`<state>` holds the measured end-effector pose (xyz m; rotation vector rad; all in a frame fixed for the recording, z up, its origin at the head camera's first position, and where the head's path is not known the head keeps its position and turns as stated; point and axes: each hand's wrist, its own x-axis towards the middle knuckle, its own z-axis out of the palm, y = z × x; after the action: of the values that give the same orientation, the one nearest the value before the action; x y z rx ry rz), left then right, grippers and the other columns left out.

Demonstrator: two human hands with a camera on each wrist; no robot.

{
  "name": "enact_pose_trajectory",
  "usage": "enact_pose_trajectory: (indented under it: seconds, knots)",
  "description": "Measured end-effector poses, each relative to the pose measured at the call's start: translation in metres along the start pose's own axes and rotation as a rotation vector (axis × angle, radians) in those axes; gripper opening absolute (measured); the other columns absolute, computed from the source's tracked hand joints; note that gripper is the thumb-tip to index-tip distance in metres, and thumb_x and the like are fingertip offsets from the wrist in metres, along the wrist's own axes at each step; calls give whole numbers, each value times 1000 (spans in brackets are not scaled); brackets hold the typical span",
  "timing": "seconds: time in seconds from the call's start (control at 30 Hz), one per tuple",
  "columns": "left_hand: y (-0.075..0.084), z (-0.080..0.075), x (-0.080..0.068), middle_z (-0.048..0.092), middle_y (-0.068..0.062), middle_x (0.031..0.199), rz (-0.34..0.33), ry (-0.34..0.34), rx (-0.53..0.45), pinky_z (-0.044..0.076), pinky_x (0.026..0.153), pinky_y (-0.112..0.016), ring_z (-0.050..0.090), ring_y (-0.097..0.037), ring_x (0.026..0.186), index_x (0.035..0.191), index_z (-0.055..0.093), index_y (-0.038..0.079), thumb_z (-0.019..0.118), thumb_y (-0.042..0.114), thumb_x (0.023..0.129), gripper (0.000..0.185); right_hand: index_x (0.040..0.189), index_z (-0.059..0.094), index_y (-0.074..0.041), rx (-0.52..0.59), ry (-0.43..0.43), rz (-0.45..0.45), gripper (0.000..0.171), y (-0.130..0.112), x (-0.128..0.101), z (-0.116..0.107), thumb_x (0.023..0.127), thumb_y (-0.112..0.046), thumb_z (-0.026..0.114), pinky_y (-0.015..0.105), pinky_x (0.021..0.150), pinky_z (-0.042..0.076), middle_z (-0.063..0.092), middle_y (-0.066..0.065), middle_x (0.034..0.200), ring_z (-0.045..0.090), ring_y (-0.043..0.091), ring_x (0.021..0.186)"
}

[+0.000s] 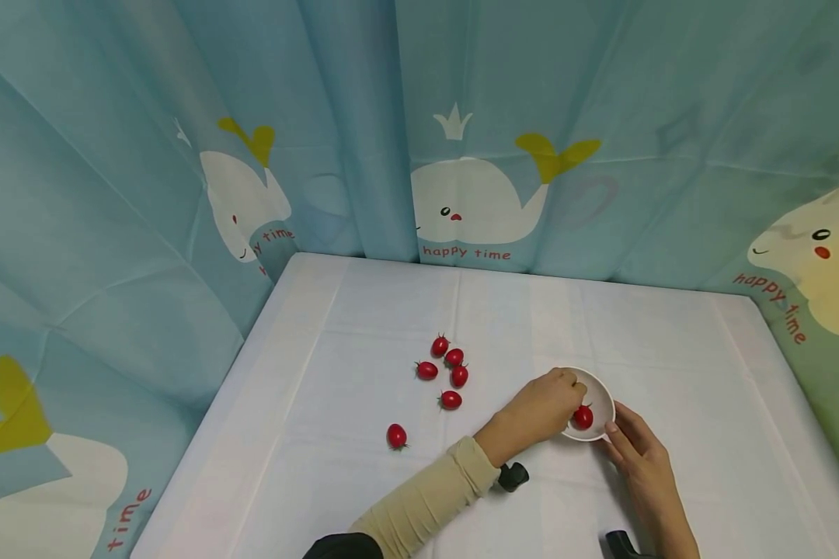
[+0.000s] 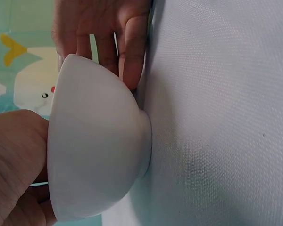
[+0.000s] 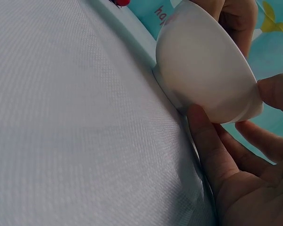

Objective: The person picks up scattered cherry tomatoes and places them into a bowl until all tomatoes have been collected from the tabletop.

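Tomatoes: six outside one bowl

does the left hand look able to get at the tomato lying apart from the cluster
Probably yes: that tomato lies uncovered on the table, though the left hand would first have to leave the bowl.

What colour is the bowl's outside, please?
The bowl is white outside, seen best in the left wrist view.
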<state>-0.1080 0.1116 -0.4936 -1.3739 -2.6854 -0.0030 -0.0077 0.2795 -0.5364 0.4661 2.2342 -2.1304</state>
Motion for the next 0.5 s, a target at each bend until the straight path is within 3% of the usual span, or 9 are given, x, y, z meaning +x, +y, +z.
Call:
enact_pose_trajectory:
  seconds: [0.5]
  knots:
    - [-3,-12,-9,67,5,131,-42,-11,-52,54,94,-13,63,-8,114,135,67,19,73,30,99,38,155,31,6,52,-13,-39,59,-1,0,0,108,-18,57,8,89,53,52,-25,128,57,-19,113]
